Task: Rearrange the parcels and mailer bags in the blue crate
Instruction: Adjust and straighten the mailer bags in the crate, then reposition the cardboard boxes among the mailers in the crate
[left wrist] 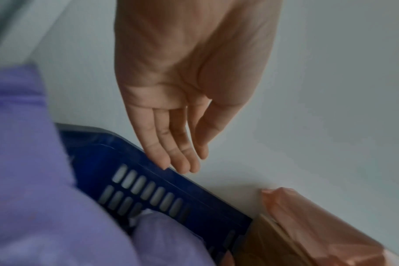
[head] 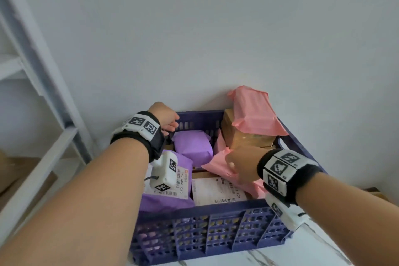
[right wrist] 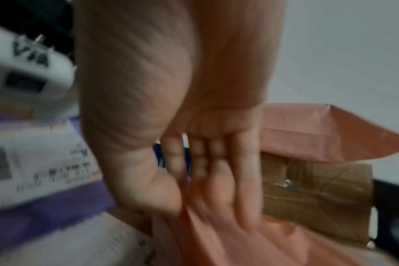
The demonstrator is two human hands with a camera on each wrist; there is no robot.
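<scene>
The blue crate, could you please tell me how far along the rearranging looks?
Looks done: a pink bag sits on the brown box in the blue crate's far right corner. In hand: the right hand touches another pink bag; the left hand hovers open at the far rim. Left: the purple bags and the labelled parcel lie loosely jumbled.

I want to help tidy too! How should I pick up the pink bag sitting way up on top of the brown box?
Probably by its two long sides, coming down from above. The pink bag lies on top of the brown box with nothing over it, standing above the blue crate rim. It looks wrapped tight around something blocky, so its sides should hold firm. Its loose flap corner would likely just slip.
</scene>
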